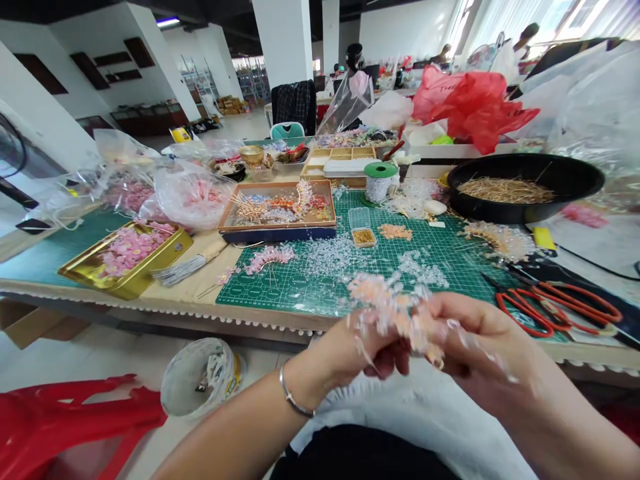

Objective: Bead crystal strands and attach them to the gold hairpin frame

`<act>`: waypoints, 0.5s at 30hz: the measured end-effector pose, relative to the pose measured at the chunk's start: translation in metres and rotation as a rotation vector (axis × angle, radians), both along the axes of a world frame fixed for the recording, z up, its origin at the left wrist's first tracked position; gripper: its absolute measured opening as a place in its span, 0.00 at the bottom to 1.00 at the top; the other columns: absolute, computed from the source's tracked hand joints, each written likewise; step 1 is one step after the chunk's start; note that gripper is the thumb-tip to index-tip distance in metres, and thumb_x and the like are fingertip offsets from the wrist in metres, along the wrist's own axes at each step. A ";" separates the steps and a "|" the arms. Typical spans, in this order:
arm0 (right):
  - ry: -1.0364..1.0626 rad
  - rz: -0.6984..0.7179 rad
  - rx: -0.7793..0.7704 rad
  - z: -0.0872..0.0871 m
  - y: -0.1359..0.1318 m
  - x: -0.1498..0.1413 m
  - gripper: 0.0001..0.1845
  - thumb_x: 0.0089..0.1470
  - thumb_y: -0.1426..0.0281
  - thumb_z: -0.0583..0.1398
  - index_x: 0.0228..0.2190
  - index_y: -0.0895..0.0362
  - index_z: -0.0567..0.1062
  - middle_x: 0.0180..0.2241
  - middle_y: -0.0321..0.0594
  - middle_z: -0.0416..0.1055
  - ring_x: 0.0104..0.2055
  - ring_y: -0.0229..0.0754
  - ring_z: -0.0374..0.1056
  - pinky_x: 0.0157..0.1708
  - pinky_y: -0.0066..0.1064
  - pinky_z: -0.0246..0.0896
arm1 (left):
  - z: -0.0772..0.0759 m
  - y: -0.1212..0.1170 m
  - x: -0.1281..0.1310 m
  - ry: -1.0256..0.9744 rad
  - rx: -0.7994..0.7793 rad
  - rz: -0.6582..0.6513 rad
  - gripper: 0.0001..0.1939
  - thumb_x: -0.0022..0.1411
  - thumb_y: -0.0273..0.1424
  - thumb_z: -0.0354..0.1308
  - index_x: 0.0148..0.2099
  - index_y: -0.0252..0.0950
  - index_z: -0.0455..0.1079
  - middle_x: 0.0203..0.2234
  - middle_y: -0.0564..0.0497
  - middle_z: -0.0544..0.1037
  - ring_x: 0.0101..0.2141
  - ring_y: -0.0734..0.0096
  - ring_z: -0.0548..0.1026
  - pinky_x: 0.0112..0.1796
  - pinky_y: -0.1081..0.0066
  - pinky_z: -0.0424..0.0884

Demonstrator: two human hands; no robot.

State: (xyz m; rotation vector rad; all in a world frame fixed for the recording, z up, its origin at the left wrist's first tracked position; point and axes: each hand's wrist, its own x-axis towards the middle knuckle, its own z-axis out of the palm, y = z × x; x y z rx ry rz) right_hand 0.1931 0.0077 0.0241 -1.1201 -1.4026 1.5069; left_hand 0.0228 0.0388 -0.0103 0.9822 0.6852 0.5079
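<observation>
A peach-and-clear beaded flower hairpiece [387, 303] is held up in front of the table's front edge. My left hand [370, 343] is closed round its lower part, with a silver bangle on the wrist. On the other side, my right hand [475, 340] pinches the hairpiece's right end, where loose clear strands trail over the fingers. Some fingertips are hidden behind the flowers. Beyond the hands, clear beads [333, 257] lie scattered on the green cutting mat [295, 287]. Peach flower pieces [395, 231] and a small box of gold beads [363, 238] lie farther back.
Orange-handled scissors [530, 313] lie at the right, below a black bowl of straw [525, 213]. A shallow box of ornaments [277, 232] and a gold tin of pink flowers [167, 250] stand left. Below the table edge are a bucket [175, 380] and a red stool [65, 413].
</observation>
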 end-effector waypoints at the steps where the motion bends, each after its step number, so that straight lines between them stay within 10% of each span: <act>1: -0.005 -0.062 0.019 -0.004 0.004 -0.001 0.25 0.55 0.44 0.58 0.27 0.53 0.69 0.18 0.29 0.58 0.18 0.33 0.45 0.17 0.28 0.44 | -0.004 -0.008 -0.001 -0.026 -0.040 -0.078 0.15 0.61 0.41 0.57 0.31 0.33 0.71 0.20 0.52 0.75 0.14 0.80 0.65 0.14 0.78 0.52; 5: -0.164 -0.203 0.096 -0.014 0.013 -0.001 0.16 0.59 0.53 0.59 0.30 0.53 0.72 0.18 0.28 0.56 0.19 0.34 0.48 0.19 0.27 0.45 | 0.002 -0.031 -0.017 -0.348 -0.137 -0.318 0.17 0.59 0.34 0.60 0.49 0.32 0.77 0.36 0.42 0.82 0.22 0.78 0.76 0.16 0.79 0.54; 10: -0.416 0.023 0.180 -0.007 -0.004 -0.002 0.10 0.57 0.63 0.61 0.27 0.54 0.76 0.26 0.35 0.72 0.28 0.39 0.63 0.28 0.30 0.56 | 0.038 -0.017 -0.047 -0.462 0.136 -0.142 0.26 0.65 0.28 0.56 0.64 0.49 0.67 0.59 0.41 0.72 0.22 0.83 0.74 0.17 0.79 0.54; 15: -0.547 0.359 0.077 0.013 -0.022 0.003 0.14 0.61 0.63 0.57 0.25 0.54 0.71 0.25 0.33 0.67 0.27 0.36 0.59 0.26 0.26 0.54 | 0.037 0.002 -0.048 -0.264 0.123 -0.023 0.12 0.62 0.26 0.59 0.48 0.39 0.77 0.41 0.46 0.81 0.17 0.87 0.63 0.19 0.80 0.56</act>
